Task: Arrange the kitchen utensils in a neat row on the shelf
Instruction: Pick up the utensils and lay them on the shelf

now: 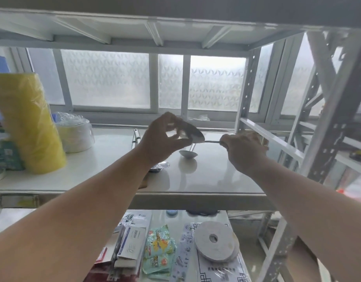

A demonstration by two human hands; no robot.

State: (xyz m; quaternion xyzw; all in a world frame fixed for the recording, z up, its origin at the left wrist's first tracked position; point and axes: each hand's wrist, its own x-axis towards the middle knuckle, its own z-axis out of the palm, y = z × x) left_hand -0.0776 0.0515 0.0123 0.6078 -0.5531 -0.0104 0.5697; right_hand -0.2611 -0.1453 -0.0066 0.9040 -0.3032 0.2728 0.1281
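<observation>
Head camera view shows two bare arms reaching up over a white shelf [216,180]. The right hand [244,147] has its fingers curled tight around the thin handle of a big metal spoon [192,133]. The spoon is held up in the air above the shelf, lying flat, with its bowl pointing toward the left hand [161,139]. The left hand pinches the bowl of that spoon between its thumb and fingers, though this part is blurry.

Just under the two hands, a small metal ladle [188,154] rests on the shelf with its cup down and its handle going up toward the held spoon. Below the left wrist sits a shiny metal bowl [160,166], partly hidden by the arm. Behind the left hand, a metal handle [135,137] lies on the shelf.

Far off to the left of the left hand stand a yellow plastic roll [31,123] and a pack of white plates [77,132].
</observation>
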